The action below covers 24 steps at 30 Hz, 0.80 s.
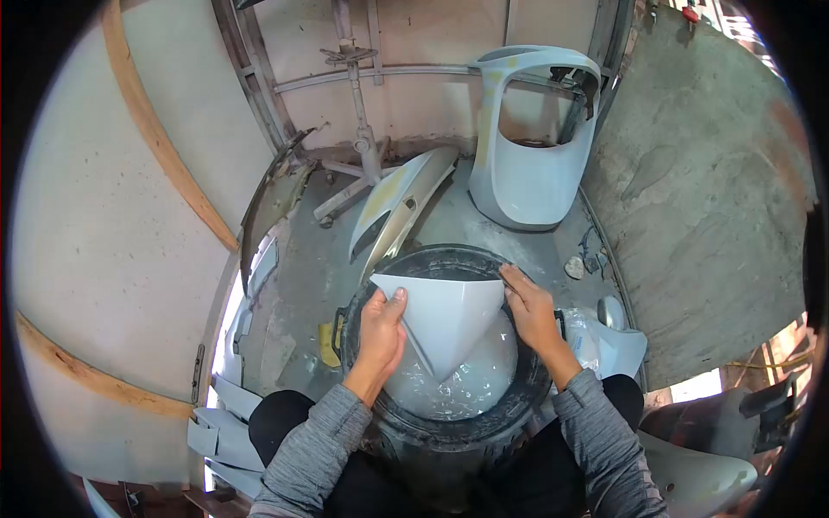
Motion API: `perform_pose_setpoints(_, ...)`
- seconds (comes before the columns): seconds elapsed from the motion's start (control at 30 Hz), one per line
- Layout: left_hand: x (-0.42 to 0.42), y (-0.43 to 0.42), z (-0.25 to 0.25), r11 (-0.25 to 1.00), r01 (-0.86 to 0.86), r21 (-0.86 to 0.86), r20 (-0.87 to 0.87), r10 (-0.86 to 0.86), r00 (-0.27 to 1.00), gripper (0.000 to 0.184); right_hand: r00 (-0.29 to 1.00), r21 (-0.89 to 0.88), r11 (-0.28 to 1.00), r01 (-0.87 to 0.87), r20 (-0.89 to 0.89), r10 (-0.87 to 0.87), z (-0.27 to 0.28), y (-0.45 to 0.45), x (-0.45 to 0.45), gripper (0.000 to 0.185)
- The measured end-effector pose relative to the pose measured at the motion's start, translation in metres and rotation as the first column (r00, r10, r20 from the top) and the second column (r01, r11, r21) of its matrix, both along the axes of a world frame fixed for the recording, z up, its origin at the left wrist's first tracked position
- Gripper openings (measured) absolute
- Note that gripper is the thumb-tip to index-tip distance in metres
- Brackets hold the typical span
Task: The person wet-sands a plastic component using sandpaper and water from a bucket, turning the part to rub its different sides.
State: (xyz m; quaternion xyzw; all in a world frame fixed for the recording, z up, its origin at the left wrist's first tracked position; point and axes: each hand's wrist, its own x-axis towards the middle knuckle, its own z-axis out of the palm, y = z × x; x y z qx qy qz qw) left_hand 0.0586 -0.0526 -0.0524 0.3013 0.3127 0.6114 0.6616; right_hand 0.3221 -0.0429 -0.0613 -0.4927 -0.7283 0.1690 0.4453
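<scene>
Gripping a white panel (449,315) by its left corner with the left hand (380,341), with thumb flat on top and fingers mostly hidden beneath. Touching the opposite corner with the right hand (533,312), with fingers bent along the edge; cannot tell whether closed on it. Held between both hands, over a black tub (458,429), pointing its narrow tip back toward the body, with the straight edge farthest off and running from hand to hand, along its widest stretch. Reaching forward with forearms converging, the left hand fairly upright, the right hand slanting inward. Set well beyond the right hand, a large shell (528,192); just left of the left hand, something yellow (328,345).
</scene>
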Motion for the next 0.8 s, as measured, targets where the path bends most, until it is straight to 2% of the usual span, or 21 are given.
perform_pose_setpoints(0.07, 0.002, -0.001, -0.003, 0.999, -0.046, -0.026, -0.001, 0.046, 0.999, 0.031, 0.992, 0.015, 0.992, 0.125, 0.035, -0.125, -0.003, -0.005, -0.010, 0.041)
perform_pose_setpoints(0.2, 0.016, -0.007, -0.004, 0.998, -0.065, -0.008, -0.003, 0.065, 0.998, 0.030, 0.981, 0.145, 0.983, 0.117, 0.135, -0.136, 0.004, -0.028, -0.051, 0.055)
perform_pose_setpoints(0.3, 0.015, -0.009, -0.003, 0.996, -0.085, -0.030, 0.016, 0.085, 0.996, 0.028, 0.990, 0.148, 0.987, 0.066, 0.112, -0.083, 0.004, -0.025, -0.044, 0.048)
perform_pose_setpoints(0.33, 0.013, -0.009, -0.002, 0.996, -0.091, -0.019, -0.004, 0.091, 0.996, 0.027, 0.992, 0.083, 0.991, 0.107, 0.063, -0.113, -0.004, -0.019, -0.035, 0.050)
perform_pose_setpoints(0.43, 0.015, -0.008, 0.002, 0.995, -0.098, -0.015, -0.007, 0.098, 0.995, 0.027, 0.983, 0.077, 0.984, 0.158, 0.077, -0.164, -0.006, -0.017, -0.034, 0.054)
perform_pose_setpoints(0.57, 0.014, -0.011, -0.005, 0.992, -0.113, -0.057, -0.018, 0.113, 0.993, 0.027, 0.991, 0.165, 0.985, 0.054, 0.113, -0.073, 0.009, -0.034, -0.055, 0.055)
perform_pose_setpoints(0.63, 0.013, -0.012, 0.003, 0.992, -0.113, -0.055, -0.024, 0.112, 0.993, 0.027, 0.990, 0.196, 0.978, 0.077, 0.097, -0.097, -0.009, -0.022, -0.042, 0.050)
perform_pose_setpoints(0.7, 0.014, -0.011, 0.008, 0.993, -0.113, -0.044, -0.025, 0.112, 0.993, 0.027, 0.978, 0.045, 0.979, 0.200, 0.047, -0.202, -0.011, -0.013, -0.035, 0.051)
perform_pose_setpoints(0.8, 0.017, -0.012, -0.002, 0.992, -0.112, -0.057, 0.023, 0.114, 0.993, 0.028, 0.987, 0.155, 0.978, 0.139, 0.060, -0.150, 0.009, -0.033, -0.065, 0.050)
